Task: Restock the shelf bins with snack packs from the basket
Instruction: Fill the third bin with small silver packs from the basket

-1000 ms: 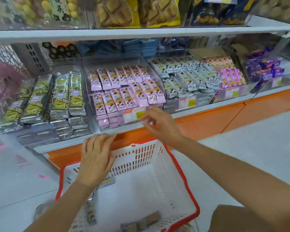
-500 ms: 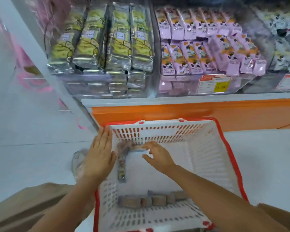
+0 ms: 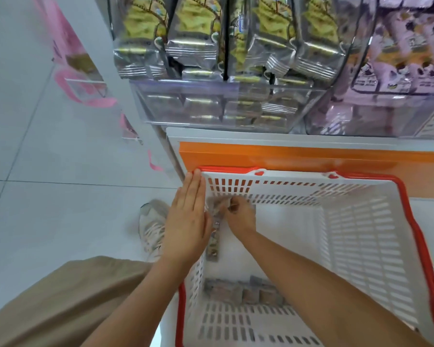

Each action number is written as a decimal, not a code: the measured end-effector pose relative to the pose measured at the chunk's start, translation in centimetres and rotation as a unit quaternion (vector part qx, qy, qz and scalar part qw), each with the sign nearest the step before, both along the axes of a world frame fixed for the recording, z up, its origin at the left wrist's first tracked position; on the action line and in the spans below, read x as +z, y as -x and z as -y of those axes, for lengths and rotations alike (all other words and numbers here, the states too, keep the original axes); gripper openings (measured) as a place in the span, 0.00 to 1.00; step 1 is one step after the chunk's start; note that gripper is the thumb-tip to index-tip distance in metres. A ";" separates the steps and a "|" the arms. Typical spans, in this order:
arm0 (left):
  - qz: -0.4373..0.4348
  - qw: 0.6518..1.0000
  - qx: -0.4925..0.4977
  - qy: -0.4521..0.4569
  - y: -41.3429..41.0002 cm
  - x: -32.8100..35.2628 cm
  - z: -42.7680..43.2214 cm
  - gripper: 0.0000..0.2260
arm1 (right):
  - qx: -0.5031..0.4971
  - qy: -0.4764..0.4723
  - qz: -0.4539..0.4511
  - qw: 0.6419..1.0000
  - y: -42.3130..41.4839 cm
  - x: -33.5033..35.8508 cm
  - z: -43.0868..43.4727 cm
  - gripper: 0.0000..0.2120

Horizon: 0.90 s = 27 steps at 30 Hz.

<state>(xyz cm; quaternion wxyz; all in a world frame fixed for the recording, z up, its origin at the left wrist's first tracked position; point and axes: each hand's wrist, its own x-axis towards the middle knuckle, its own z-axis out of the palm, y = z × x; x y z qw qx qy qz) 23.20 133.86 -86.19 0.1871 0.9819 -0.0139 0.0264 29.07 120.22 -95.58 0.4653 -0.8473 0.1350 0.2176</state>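
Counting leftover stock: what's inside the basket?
A strip of snack packs along the left wall, far end covered by the gripping right hand; a near row of packs, partly behind the forearm.

Bright, even light fell from overhead; glare streaked the clear bins (image 3: 211, 106). Wide-angle distortion bent the edges, and slight motion blur softened everything.

white red-rimmed basket (image 3: 361, 246) below clear shelf bins (image 3: 181, 83), snack packs (image 3: 246, 294) along its near and left walls

Pale tiled floor (image 3: 60, 209). 1 light sneaker (image 3: 152, 221) on it, laces showing. Tan trouser leg (image 3: 60, 304), lower left. Orange base panel (image 3: 286, 156), upper right.
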 end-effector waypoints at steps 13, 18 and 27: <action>-0.029 0.997 0.004 -0.065 0.0 0.5 0.2 0.28 | 0.080 -0.090 0.117 0.986 0.5 8.5 7.8 0.12; -0.094 0.990 -0.050 0.096 -0.9 3.6 4.2 0.24 | 0.082 -0.110 0.165 0.977 0.3 14.4 10.7 0.09; -0.171 0.821 -0.061 0.541 -1.1 11.4 13.5 0.08 | 0.026 -0.129 0.266 0.955 2.1 23.9 15.9 0.21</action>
